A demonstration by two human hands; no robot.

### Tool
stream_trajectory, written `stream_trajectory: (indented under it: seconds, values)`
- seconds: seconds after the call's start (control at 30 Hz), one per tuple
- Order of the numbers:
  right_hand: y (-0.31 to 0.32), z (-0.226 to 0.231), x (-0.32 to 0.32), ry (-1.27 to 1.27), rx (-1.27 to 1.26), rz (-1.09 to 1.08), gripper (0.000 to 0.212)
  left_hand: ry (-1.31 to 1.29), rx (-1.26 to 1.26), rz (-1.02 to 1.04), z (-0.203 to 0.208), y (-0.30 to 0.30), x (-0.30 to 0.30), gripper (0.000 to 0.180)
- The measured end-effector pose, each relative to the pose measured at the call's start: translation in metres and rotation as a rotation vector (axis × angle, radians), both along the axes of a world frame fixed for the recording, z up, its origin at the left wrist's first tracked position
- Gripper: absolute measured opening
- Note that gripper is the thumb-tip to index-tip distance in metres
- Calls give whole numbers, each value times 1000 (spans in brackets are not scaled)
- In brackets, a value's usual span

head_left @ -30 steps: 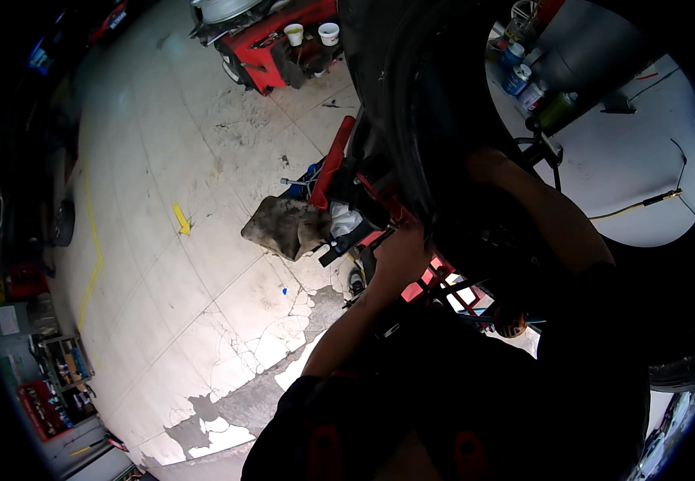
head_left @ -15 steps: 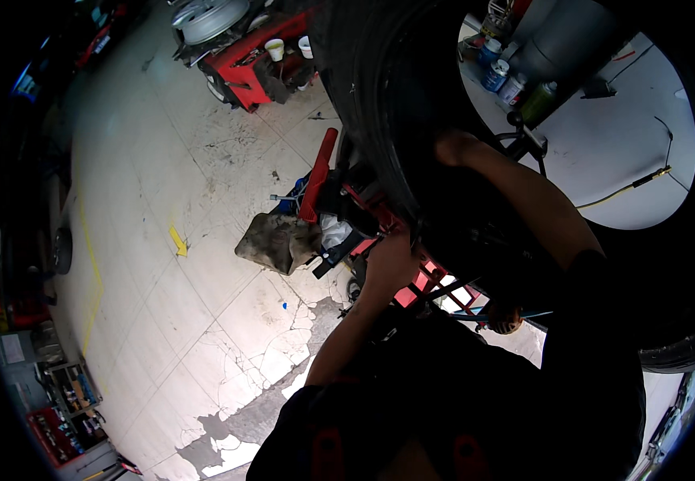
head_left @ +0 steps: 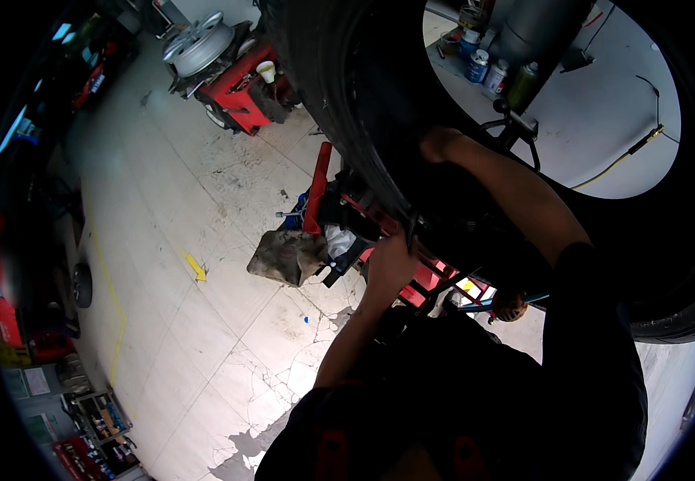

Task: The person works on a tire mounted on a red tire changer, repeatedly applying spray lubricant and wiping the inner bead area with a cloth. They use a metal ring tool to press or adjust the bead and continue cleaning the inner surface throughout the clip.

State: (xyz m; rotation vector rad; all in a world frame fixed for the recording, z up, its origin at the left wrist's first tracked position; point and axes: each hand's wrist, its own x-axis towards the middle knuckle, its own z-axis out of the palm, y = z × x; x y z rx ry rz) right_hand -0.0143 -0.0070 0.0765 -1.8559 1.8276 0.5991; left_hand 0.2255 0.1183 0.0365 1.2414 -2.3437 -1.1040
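A large black tire (head_left: 339, 120) stands upright close before me, its open centre at the upper right. At its lower left edge, my left hand (head_left: 393, 260) is closed, with the knuckles toward me and the fingers apparently round the rubber. My right arm crosses the tire's opening, and my right hand (head_left: 441, 146) reaches into the dark inner side. Its fingers are lost in shadow, so their grip does not show. Just below the tire is a red metal frame (head_left: 423, 280), partly hidden by my left hand.
A stained cloth-like piece (head_left: 287, 258) and a red bar (head_left: 317, 188) lie left of the tire. Farther off, a silver wheel rim (head_left: 203, 44) rests on a red machine (head_left: 243, 92). Spray cans (head_left: 495, 76) and a black-knobbed handle (head_left: 515, 124) show through the tire's opening.
My view has shifted, so the floor things sit a little lower and the things seen through the tire farther left. Both hands keep their places on and in the tire.
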Motion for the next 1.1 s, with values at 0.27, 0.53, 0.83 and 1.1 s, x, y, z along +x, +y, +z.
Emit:
stream_trajectory:
  seconds: [0.27, 0.53, 0.83, 1.1]
  values:
    - [-8, -75, -37, -127, -385, -287, 38, -29, -41, -13, 4, 5, -17, 29]
    - [32, -20, -13, 124, 11, 29, 37, -48, -28, -17, 8, 6, -14, 24]
    - [85, 96, 4, -1020, -641, -1012, 46, -189, -3, -28, 7, 7, -15, 34]
    - [233, 121, 69, -2396, -117, -876, 47, -180, 33, -6, 11, 11, -9, 36]
